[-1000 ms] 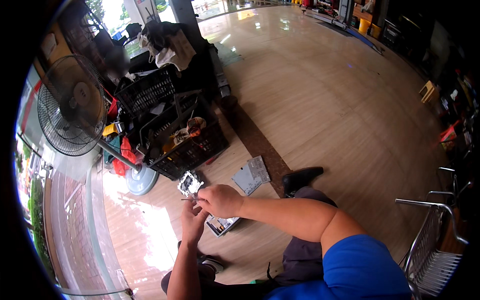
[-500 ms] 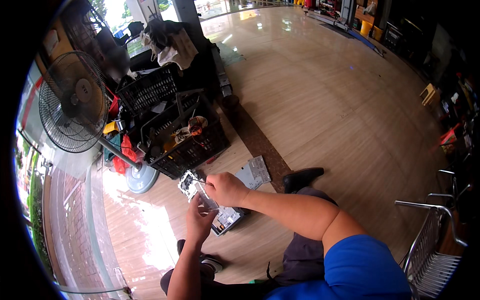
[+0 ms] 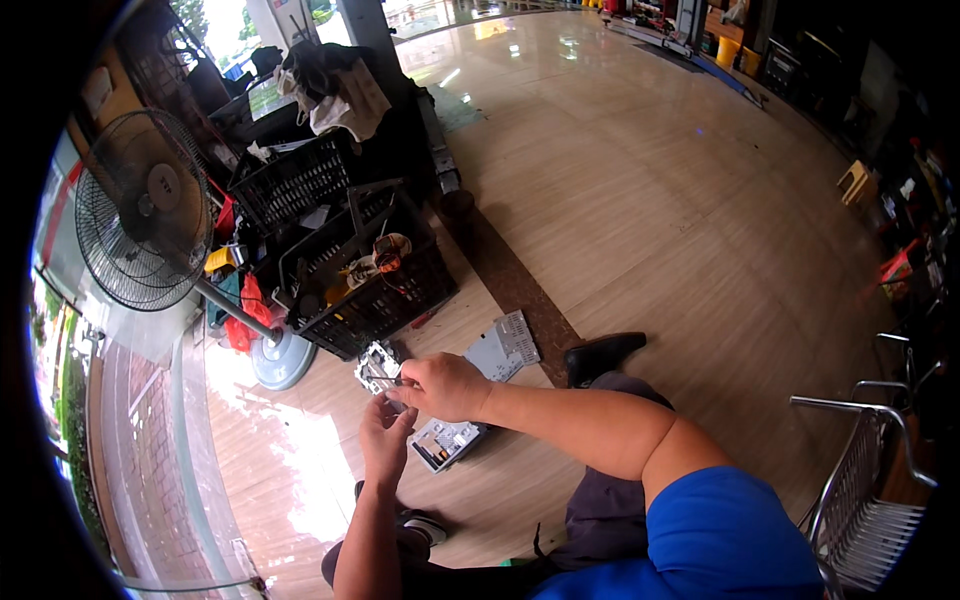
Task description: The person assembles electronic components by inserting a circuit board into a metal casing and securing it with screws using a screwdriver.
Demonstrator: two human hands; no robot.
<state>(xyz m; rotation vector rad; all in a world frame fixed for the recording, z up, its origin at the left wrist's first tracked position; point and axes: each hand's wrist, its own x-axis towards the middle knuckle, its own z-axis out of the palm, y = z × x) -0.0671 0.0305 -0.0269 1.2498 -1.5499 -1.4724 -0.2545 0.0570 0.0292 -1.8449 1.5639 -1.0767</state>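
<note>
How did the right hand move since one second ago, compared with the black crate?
Cannot tell: the right hand sits just below the black crate throughout; any shift is too small to judge.

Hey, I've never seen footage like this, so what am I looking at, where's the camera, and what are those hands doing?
There is no machine here. A person wears a wide fisheye camera on the head, looking down, so straight lines bend near the rim. Both bare forearms enter from below. The left hand and right hand meet at a small grey, board-like part held above the wooden floor; the right hand seems to hold a thin tool to it, though the grip is too small to see clearly. On the floor below lie a grey electronic unit and a flat metal cover. Farther back stand black crates of odds and ends and a standing fan.
</note>
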